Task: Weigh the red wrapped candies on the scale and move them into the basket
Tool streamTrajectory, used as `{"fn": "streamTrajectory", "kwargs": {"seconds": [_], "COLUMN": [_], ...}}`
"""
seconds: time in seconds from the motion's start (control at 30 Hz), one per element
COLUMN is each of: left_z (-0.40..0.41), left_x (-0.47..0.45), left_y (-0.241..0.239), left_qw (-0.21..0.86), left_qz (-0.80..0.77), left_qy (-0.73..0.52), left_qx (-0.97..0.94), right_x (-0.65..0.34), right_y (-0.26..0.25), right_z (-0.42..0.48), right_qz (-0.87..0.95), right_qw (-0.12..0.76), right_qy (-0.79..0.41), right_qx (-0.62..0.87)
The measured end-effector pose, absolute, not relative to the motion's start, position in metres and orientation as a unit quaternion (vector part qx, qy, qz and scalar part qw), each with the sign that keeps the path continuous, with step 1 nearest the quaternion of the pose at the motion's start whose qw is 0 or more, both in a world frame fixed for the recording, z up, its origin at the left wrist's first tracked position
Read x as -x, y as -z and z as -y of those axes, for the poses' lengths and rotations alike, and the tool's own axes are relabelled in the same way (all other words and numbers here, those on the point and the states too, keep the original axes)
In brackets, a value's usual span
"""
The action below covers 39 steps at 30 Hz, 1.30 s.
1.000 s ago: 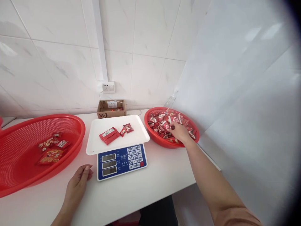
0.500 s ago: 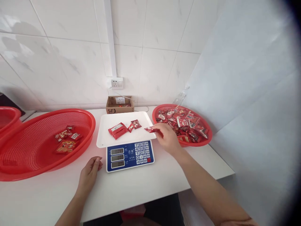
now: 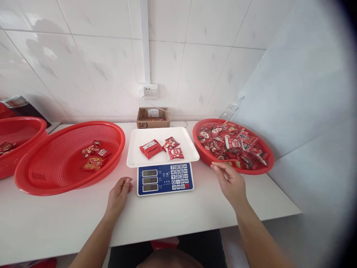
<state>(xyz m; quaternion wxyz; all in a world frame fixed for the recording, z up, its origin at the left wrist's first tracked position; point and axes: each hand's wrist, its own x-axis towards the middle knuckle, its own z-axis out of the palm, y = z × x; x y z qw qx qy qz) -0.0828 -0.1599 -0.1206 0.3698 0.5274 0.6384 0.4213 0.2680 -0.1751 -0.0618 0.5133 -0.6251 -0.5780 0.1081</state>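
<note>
One long white flat-topped desk (image 3: 161,219) carries three baskets: a well-filled round red plastic basket (image 3: 201,151) right of the blue-and-white plastic scale (image 3: 166,178), a wide perforated red plastic basket (image 3: 55,163) left of that single scale, and a cut-off red plastic basket (image 3: 16,163) farther left. Atop the scale is one white rectangular tray (image 3: 136,141); behind it stands one open brown cardboard box (image 3: 154,125).

Two bare hands flank the scale. The right hand (image 3: 230,184), near the filled basket's front rim, has its grip loosely parted with nothing seen in it. The left hand (image 3: 119,193) lies just left of the scale, softly curled; whether its grip closes on anything I cannot tell.

On the tray, above the scale's panel, lie one larger red rectangular packet (image 3: 151,149) and three small glossy red packets (image 3: 176,153), two overlapping. About four printed red packets (image 3: 95,163) lie in the left basket (the filled one overlaps too much to count). The small packets look light, and probably slippery, with contents that may crush; a gentle pinch at a flat sealed end should suit them.
</note>
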Motion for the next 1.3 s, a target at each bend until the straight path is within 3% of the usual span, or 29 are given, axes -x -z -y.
{"fn": "streamTrajectory", "kwargs": {"seconds": [0.13,0.23,0.6,1.3], "left_z": [0.16,0.16,0.16,0.16], "left_x": [0.083,0.082,0.08,0.078], "left_y": [0.121,0.12,0.117,0.114], "left_qw": [0.371,0.369,0.359,0.349], "left_qz": [-0.64,-0.642,-0.647,-0.662], "left_qy": [-0.421,-0.418,-0.418,-0.416], "left_qx": [-0.525,-0.526,-0.527,-0.517], "right_x": [-0.279,-0.275,-0.258,-0.255], "right_y": [0.102,0.127,0.143,0.139], "right_z": [0.187,0.19,0.192,0.193], "right_qz": [0.502,0.478,0.563,0.587], "right_qw": [0.475,0.464,0.366,0.372], "right_qy": [-0.296,-0.337,-0.202,-0.167], "right_qx": [0.66,0.666,0.714,0.699]}}
